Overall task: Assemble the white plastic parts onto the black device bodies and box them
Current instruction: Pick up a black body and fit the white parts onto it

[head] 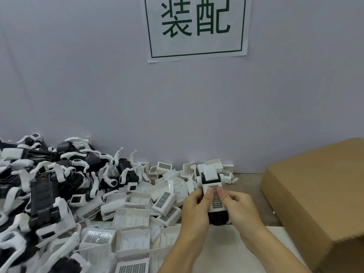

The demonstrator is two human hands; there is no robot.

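Nearest, the left hand (pixel 194 208) and right hand (pixel 241 206) each hold a pinching grip on one black device body (pixel 217 218) above the tabletop (pixel 254 186), both thumbs pressing on the white gridded cover (pixel 216 198) on its upper face. Further left, loose white plastic parts (pixel 136 215) lie heaped beside a pile of black-and-white devices (pixel 45 186), and a cardboard box (pixel 323 196) stands at right. Farthest, a wall (pixel 98 85) carries a paper sign (pixel 197 26).

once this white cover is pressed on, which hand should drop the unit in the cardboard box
Right, probably. The right hand grips the device on the side nearest the cardboard box; the left hand would have to cross over.
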